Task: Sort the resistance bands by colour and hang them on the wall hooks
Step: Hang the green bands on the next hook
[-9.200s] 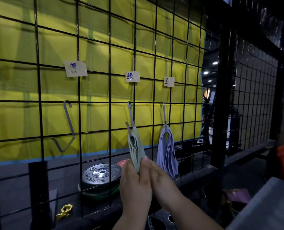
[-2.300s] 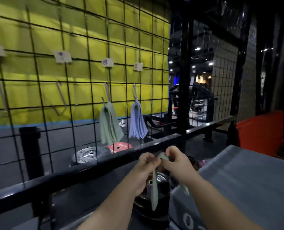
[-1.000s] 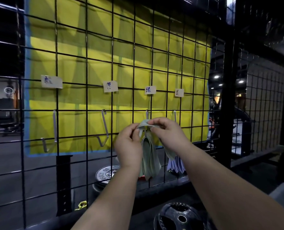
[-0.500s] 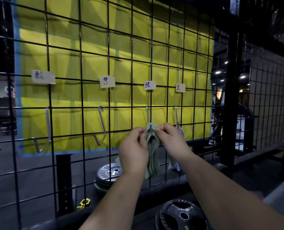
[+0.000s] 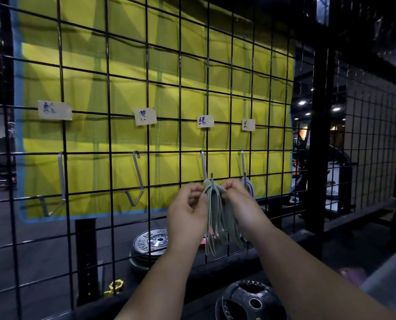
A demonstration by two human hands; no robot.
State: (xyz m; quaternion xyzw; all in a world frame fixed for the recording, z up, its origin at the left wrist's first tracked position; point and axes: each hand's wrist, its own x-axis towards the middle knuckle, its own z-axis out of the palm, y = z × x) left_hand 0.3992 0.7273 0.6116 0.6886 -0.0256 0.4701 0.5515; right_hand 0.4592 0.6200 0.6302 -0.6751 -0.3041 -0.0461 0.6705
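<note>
Two bare forearms rise from the near edge toward the black wire grid panel (image 5: 107, 75), and the left hand (image 5: 187, 211) and right hand (image 5: 241, 204) meet at the third bent steel hook from the left (image 5: 203, 162). Each hand has its fingers curled, with thumb and fingertips pinching the top of the bunch of pale green rubber resistance bands (image 5: 217, 218) from its own side. The hook's upturned tip pokes up between them. The bands' loose loops hang down between the wrists. Just to the right, the bunch of lavender-blue bands (image 5: 251, 187) on the fourth steel hook (image 5: 243, 165) is mostly hidden behind the right hand, with only its top loop showing. The handwriting on the small paper labels (image 5: 205, 121) above the hooks is too blurred to read with confidence.
</note>
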